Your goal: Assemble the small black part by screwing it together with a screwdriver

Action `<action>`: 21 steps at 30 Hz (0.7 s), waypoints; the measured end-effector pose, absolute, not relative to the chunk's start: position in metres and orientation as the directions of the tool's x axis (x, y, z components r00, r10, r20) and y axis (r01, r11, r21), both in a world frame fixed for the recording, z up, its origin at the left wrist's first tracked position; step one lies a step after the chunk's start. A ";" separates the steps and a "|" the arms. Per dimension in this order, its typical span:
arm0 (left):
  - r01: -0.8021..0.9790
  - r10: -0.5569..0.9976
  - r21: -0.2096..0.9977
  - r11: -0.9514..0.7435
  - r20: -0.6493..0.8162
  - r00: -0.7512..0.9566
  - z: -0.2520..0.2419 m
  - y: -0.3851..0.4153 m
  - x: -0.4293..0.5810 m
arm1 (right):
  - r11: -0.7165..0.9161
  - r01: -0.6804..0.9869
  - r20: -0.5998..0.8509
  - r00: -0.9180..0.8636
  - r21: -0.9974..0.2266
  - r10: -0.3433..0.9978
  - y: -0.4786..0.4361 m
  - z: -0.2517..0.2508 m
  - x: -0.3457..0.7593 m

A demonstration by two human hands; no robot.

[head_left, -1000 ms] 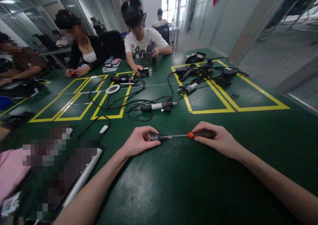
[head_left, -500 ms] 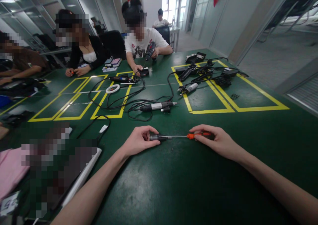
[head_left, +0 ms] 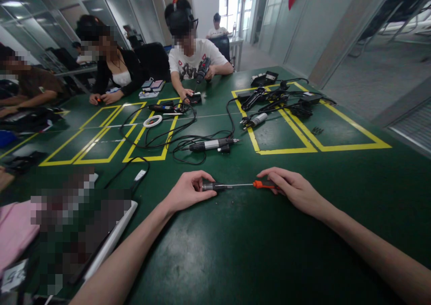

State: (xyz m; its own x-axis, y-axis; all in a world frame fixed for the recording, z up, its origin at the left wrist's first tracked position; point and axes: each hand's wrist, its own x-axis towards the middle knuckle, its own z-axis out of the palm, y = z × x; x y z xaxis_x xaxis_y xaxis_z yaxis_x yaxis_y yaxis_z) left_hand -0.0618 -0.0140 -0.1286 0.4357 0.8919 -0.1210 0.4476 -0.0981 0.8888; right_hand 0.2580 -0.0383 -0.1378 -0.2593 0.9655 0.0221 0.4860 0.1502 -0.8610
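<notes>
My left hand grips a small dark cylindrical part with a narrower nose that points right. In my right hand is a screwdriver with an orange and black handle, held between thumb and fingers. Its thin metal shaft lies level and reaches left to the nose of the part; whether the tip sits inside or only alongside, I cannot tell. Two tiny dark bits, perhaps screws, lie on the green table just below.
Beyond my hands lies a grey and black pen-shaped power tool with a looping black cable. Several corded tools rest within yellow tape outlines. Tablet-like devices lie at the left. Across the table, a person holds a drill.
My right thumb and fingers have shifted round the screwdriver handle, and the handle looks turned. My left hand and the dark part have stayed nearly still.
</notes>
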 end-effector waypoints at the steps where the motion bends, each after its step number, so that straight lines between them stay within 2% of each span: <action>1: 0.449 0.892 0.888 -0.096 -0.123 0.435 -0.128 -0.014 -0.062 | 0.148 0.481 0.027 -0.250 -0.864 0.968 -0.038 -0.138 0.258; 9: 0.452 0.893 0.886 -0.103 -0.117 0.434 -0.129 -0.014 -0.061 | 0.116 0.312 0.058 -0.189 -0.943 0.980 -0.034 -0.143 0.264; 18: 0.439 0.892 0.893 -0.103 -0.113 0.439 -0.129 -0.014 -0.061 | 0.187 0.450 0.050 -0.298 -0.873 0.953 -0.038 -0.133 0.256; 21: 0.437 0.890 0.893 -0.103 -0.113 0.442 -0.129 -0.013 -0.061 | 0.161 0.455 0.020 -0.298 -0.876 0.954 -0.038 -0.132 0.256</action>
